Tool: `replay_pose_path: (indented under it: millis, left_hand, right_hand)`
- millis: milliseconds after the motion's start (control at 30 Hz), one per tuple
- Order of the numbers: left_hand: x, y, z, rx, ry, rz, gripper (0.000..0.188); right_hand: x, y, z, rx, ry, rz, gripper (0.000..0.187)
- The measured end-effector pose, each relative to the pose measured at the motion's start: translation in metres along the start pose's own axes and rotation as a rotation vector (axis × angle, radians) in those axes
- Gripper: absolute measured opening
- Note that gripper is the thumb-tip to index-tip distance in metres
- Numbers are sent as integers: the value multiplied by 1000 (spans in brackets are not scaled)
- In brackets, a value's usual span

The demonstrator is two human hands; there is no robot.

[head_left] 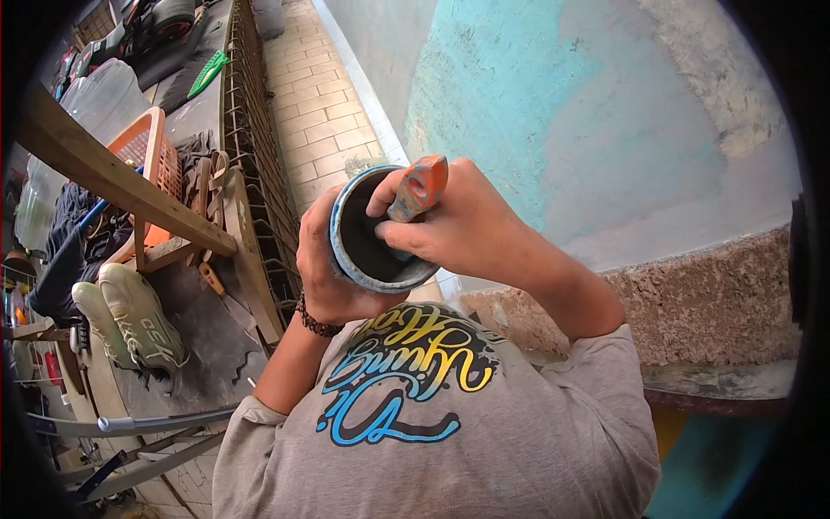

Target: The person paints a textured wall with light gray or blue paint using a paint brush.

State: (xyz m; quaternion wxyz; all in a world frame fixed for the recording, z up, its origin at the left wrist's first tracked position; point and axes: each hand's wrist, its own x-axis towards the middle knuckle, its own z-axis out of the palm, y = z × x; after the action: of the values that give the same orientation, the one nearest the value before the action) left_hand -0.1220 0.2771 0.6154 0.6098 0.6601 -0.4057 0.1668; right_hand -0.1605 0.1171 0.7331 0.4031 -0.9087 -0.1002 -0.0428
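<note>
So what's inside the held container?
The container shows a dark inner wall. The right hand, holding an orange tool, covers part of the interior; the tool's lower end and any contents aren't clear.

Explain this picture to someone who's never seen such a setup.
No machine here: just a person's bare hands, seen from above by a fisheye camera worn on the head, so straight edges bend. The left hand holds a round container with a bluish rim. The right hand grips an orange-handled tool, perhaps a brush, at the container's opening; its lower end is mostly hidden. Off to the left, pale shoes rest on a grey surface, near an orange basket.
</note>
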Motion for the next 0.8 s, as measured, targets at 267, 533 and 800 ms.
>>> replay_pose_path:
  millis: [267,533,800]
  left_hand:
    - [9,1,1,17,118,34,94]
    - [23,18,-11,205,-49,-22,97]
    - [24,19,-15,221,-80,-61,99]
  right_hand:
    - [-2,-22,-25,-34,79,-5,14]
    - [8,-24,-17,-375,30,-186,14]
    - [21,-23,-14,-446,-32,-182,15]
